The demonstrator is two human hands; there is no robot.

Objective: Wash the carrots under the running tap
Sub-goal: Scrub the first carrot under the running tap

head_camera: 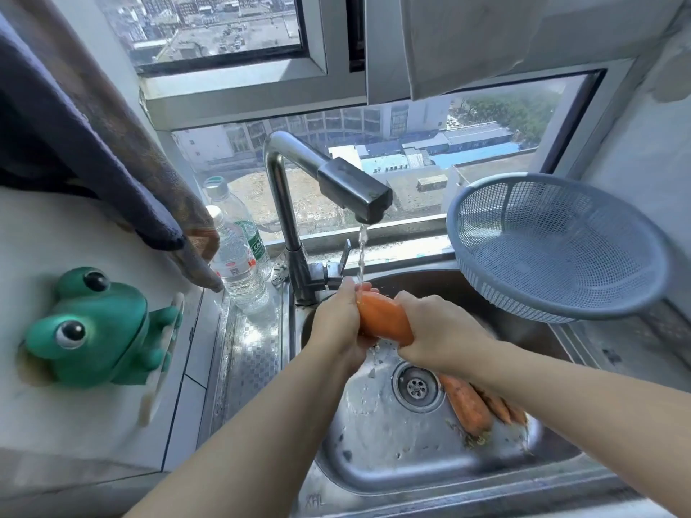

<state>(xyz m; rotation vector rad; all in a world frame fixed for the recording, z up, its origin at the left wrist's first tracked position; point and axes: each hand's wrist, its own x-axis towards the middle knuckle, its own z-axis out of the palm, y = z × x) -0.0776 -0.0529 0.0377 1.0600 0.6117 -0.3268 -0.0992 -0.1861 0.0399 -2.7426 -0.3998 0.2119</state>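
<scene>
An orange carrot (385, 323) is held over a steel sink (374, 465), slanting from upper left to lower right. Its upper end sits right under the thin stream of water (361, 256) falling from the steel tap (351, 185).

The left hand (338, 323) wraps around the carrot's upper end, fingers curled under the stream. The right hand (437, 330) is clamped around the lower end, so only the middle of the carrot shows between them.

The washing looks partly done. This carrot is mid-rinse, and several more carrots (469, 405) lie in the basin just right of the drain (417, 386), below the right forearm. Specks of dirt beside them suggest they are unwashed.

A blue mesh colander (553, 248) sits tilted at the sink's right edge.
</scene>
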